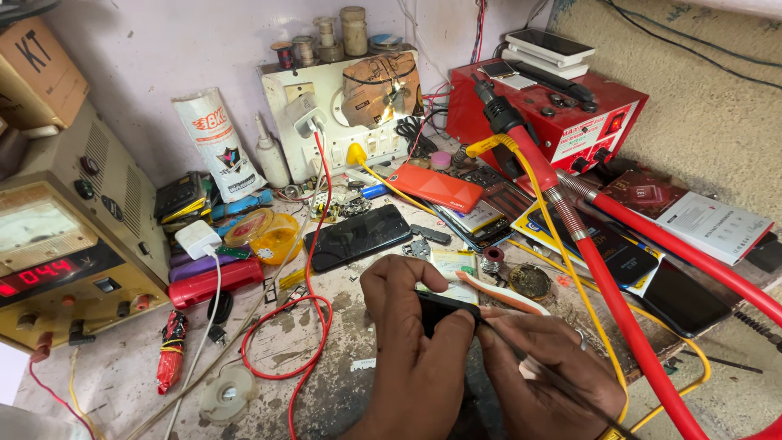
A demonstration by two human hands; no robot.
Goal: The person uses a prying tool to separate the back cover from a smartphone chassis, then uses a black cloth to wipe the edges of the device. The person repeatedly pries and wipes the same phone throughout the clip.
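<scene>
The left hand (415,326) curls its fingers tight around a small black flat phone part (444,308) low over the messy grey workbench (358,399). The right hand (550,367) pinches a thin dark metal tool (521,355), its tip touching that part. Behind them lie one shiny black phone (358,236) and one orange-red phone (436,187), and one white tube-shaped pack with red marks (218,143) leans on the wall.

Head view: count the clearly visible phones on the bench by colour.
Orange phone: 1
Black phones, one left of centre, one at the right edge: 2
Total: 3
The small black piece in the left hand is not counted; I cannot tell what it is.
</scene>
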